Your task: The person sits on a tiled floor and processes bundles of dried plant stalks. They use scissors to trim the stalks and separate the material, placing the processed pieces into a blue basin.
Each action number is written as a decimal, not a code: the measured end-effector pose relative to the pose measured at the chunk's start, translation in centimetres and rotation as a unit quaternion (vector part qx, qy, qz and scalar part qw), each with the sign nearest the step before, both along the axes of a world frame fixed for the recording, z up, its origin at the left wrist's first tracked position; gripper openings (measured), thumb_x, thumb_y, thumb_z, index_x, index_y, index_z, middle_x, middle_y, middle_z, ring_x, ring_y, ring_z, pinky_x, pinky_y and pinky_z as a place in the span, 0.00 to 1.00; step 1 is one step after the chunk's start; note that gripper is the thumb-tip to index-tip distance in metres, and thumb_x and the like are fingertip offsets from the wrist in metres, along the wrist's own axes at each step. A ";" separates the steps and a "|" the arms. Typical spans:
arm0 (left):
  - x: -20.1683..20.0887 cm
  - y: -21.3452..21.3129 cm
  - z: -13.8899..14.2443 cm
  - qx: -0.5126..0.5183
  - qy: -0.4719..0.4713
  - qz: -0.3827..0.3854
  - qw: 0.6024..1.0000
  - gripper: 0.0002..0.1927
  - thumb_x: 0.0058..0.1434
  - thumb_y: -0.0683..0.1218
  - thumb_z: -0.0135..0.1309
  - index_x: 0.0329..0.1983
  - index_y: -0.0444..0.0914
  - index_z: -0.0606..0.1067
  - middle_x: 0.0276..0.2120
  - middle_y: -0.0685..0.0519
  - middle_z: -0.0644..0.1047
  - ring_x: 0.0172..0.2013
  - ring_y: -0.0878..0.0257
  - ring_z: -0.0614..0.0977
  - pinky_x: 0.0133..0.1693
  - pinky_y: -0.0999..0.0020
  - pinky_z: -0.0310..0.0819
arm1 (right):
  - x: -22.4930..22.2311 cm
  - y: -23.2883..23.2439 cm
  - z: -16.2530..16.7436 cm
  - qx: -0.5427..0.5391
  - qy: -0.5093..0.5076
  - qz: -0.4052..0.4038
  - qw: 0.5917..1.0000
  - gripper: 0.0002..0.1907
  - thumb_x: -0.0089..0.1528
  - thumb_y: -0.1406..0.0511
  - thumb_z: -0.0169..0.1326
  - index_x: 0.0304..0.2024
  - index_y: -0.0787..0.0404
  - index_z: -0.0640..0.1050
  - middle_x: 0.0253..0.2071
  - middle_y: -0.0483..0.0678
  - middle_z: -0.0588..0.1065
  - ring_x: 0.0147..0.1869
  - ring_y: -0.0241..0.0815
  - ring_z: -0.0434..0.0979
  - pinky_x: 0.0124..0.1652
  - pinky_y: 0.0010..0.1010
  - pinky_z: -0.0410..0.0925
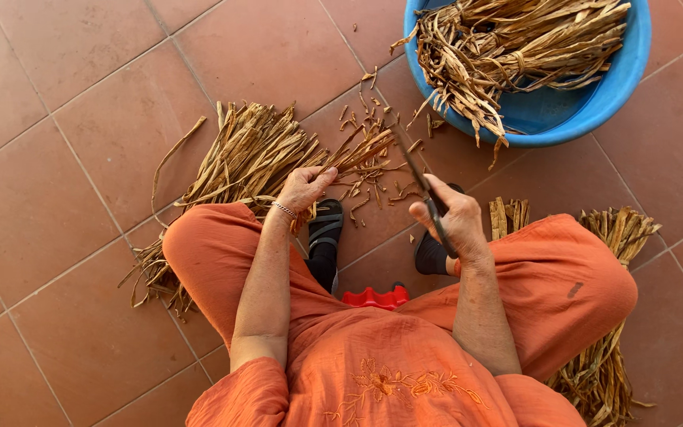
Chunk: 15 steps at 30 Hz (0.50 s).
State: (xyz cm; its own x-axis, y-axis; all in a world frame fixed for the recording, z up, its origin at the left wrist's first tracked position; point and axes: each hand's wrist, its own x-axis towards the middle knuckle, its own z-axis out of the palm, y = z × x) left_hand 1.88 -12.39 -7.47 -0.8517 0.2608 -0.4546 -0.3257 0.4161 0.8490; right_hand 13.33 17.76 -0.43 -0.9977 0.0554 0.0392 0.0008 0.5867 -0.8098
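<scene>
Head view, looking down on a seated person in orange clothing.

1. Left hand point(303, 188): curled shut around a small bunch of dried tan plant strips point(357, 154), gripping them near one end so the free tips are sticking out over the floor toward the blade.
2. Right hand point(454, 217): closed on the handle of a long dark-bladed cutting tool point(416, 170); the blade is pointing up and away toward the strip tips, apparently so the ends can be trimmed clear of the knees. Whether it is a knife or shears cannot be told.
3. Short cut-off scraps of dry strip point(373, 103): lying scattered on the red-brown tiled floor point(57, 142) just beyond the feet.
4. Large loose pile of dry tan strips point(235, 162): lying beside the left knee, within reach of the left hand.
5. Second bundle of dry strips point(618, 237): lying along the right leg, partly hidden under it.
6. Round blue plastic basin point(634, 63): standing toward the floor's far right, filled with strips, well apart from both hands.
7. Black sandals point(326, 225): crowding the cutting spot from below.
8. Red plastic object point(375, 298): showing between the legs, mostly hidden.
</scene>
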 end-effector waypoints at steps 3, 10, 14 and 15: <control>0.0 0.2 -0.1 -0.002 0.006 0.008 1.000 0.24 0.65 0.64 0.55 0.43 0.39 0.85 0.23 0.60 0.75 0.25 0.71 0.72 0.29 0.72 0.70 | -0.4 -1.4 -0.4 0.047 -0.030 0.053 0.997 0.46 0.56 0.36 0.52 0.64 0.61 0.75 0.25 0.40 0.69 0.24 0.33 0.70 0.24 0.31 0.67; 0.7 1.2 -0.2 -0.029 0.025 -0.046 0.998 0.23 0.63 0.63 0.56 0.45 0.41 0.85 0.31 0.58 0.82 0.33 0.69 0.79 0.36 0.69 0.75 | -0.1 -4.4 -1.9 0.016 0.017 0.046 0.999 0.37 0.66 0.39 0.48 0.58 0.62 0.77 0.24 0.44 0.70 0.27 0.39 0.73 0.30 0.34 0.68; 0.8 1.6 0.2 -0.031 0.003 -0.033 0.999 0.22 0.63 0.62 0.58 0.48 0.42 0.84 0.31 0.58 0.81 0.33 0.69 0.78 0.37 0.69 0.74 | -0.5 -5.0 -2.9 -0.021 -0.039 0.020 0.999 0.35 0.68 0.41 0.43 0.57 0.61 0.76 0.20 0.42 0.72 0.25 0.38 0.77 0.27 0.31 0.69; 0.8 1.5 0.3 -0.013 0.001 -0.024 1.000 0.22 0.63 0.62 0.59 0.48 0.43 0.84 0.31 0.59 0.81 0.33 0.69 0.78 0.37 0.70 0.74 | -0.5 -5.0 -3.0 -0.036 -0.059 0.010 0.998 0.34 0.68 0.41 0.42 0.57 0.61 0.77 0.19 0.43 0.72 0.25 0.38 0.78 0.26 0.30 0.69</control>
State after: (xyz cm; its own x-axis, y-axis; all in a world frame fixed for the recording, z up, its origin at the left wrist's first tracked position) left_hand 2.68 -10.84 -7.20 -0.8394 0.2889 -0.4603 -0.3033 0.4538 0.8379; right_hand 12.86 12.76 -3.45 -0.9960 0.0340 -0.0823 0.0878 0.5282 -0.8446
